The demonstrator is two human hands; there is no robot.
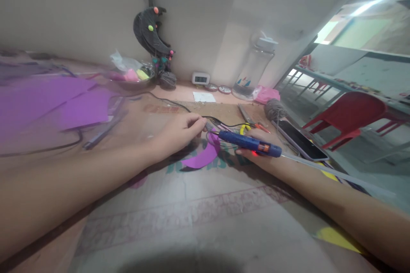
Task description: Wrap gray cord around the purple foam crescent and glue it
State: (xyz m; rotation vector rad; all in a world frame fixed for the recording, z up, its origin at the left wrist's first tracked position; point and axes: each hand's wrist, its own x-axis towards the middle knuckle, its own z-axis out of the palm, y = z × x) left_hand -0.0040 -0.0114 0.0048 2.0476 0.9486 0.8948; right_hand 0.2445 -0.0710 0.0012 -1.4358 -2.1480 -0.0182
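My right hand (256, 143) is closed round a blue glue gun (250, 143), which lies level with its nozzle pointing left. My left hand (179, 132) pinches something small at the nozzle tip; I cannot make out what. Just below the tip lies a curved purple foam piece (205, 157) on the tabletop. A black cord (179, 106) runs from the gun area back across the table.
Purple foam sheets (64, 102) lie at the left. At the back stand a dark crescent figure (152, 34), a bowl (131, 77), a small clock (200, 78) and a clear bottle (254, 68). Pliers (248, 120), yarn (274, 109) and a phone (301, 140) lie right; a red chair (349, 115) beyond.
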